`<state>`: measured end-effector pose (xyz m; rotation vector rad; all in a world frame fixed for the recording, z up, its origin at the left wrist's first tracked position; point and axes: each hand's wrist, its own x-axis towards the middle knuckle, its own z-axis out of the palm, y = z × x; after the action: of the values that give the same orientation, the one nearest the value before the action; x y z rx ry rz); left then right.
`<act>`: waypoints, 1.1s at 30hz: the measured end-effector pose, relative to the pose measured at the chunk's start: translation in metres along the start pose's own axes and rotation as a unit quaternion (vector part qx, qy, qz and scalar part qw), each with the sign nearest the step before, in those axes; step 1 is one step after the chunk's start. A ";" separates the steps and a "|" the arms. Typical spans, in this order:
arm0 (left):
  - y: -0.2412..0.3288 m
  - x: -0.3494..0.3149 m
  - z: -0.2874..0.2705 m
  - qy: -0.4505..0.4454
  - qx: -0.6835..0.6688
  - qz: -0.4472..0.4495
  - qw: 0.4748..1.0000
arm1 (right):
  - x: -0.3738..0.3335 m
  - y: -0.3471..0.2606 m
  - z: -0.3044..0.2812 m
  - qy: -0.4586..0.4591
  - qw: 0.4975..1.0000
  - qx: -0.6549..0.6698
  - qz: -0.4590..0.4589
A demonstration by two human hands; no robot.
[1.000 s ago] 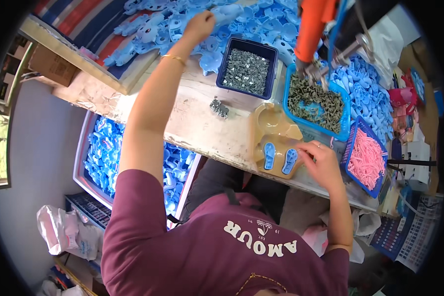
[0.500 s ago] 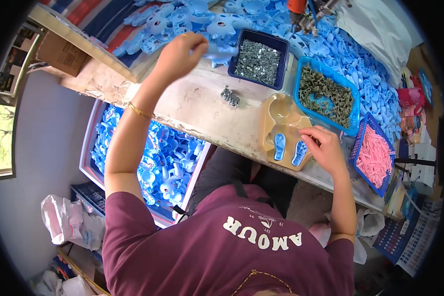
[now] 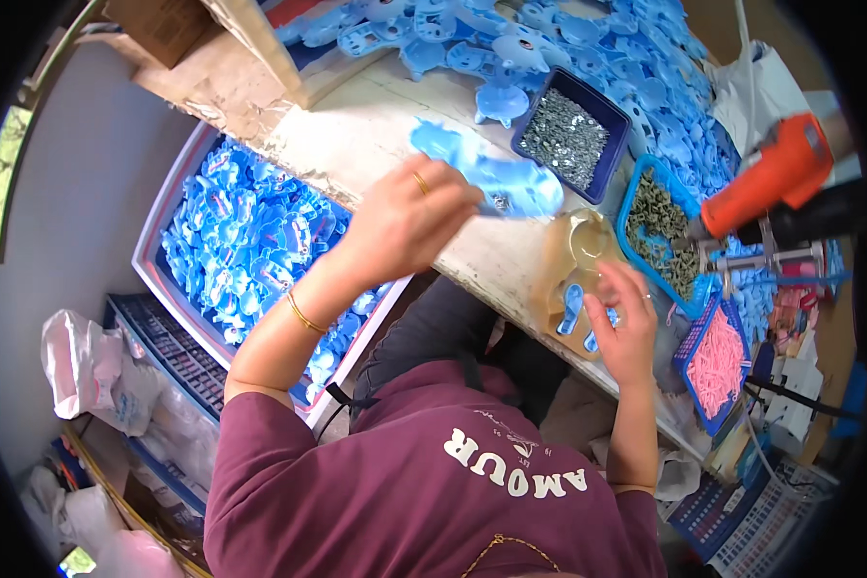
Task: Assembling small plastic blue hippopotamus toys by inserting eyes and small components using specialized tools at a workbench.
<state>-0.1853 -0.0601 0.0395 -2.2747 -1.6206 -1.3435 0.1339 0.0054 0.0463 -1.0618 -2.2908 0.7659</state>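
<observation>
My left hand (image 3: 416,220) is closed on a light blue plastic toy shell (image 3: 520,187), smeared by motion, above the worktable. Its far end is close to a tan moulded holder (image 3: 556,255) at the table's front edge. Two small blue foot-shaped pieces sit in the holder's hollows: one foot piece (image 3: 570,308) shows fully, the other is partly covered by my right hand (image 3: 628,318). That hand hovers at the holder's right side, thumb and fingers apart, with nothing visible between them.
Behind the holder stand a dark blue tray (image 3: 522,144) of small metal parts and a bright blue basket (image 3: 631,217) of drab green pieces. A basket of pink sticks (image 3: 715,364) stands right. A red power screwdriver (image 3: 771,175) hangs near. A bin (image 3: 149,252) of blue parts is left.
My left hand has come from the far side of the table toward the holder, bringing the blue shell. My right hand has opened its fingers over the holder. The view has shifted.
</observation>
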 end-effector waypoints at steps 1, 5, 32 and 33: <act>0.006 -0.003 0.004 -0.001 -0.007 0.020 1.000 | 0.005 -0.006 0.000 -0.004 1.000 -0.003 -0.001; 0.028 -0.023 0.018 -0.083 -0.028 0.074 0.993 | 0.019 -0.023 0.003 -0.030 0.993 -0.050 -0.099; -0.103 0.130 0.147 0.257 -0.601 -0.371 0.659 | -0.039 0.014 -0.016 -0.037 0.996 -0.029 0.075; -0.086 0.133 0.142 0.264 -0.592 -0.332 0.685 | -0.038 0.014 -0.017 -0.037 0.996 -0.023 0.078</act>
<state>-0.1553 0.1468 0.0025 -1.0094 -1.5072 -3.5889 0.1732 -0.0125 0.0417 -1.2652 -2.3174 0.8282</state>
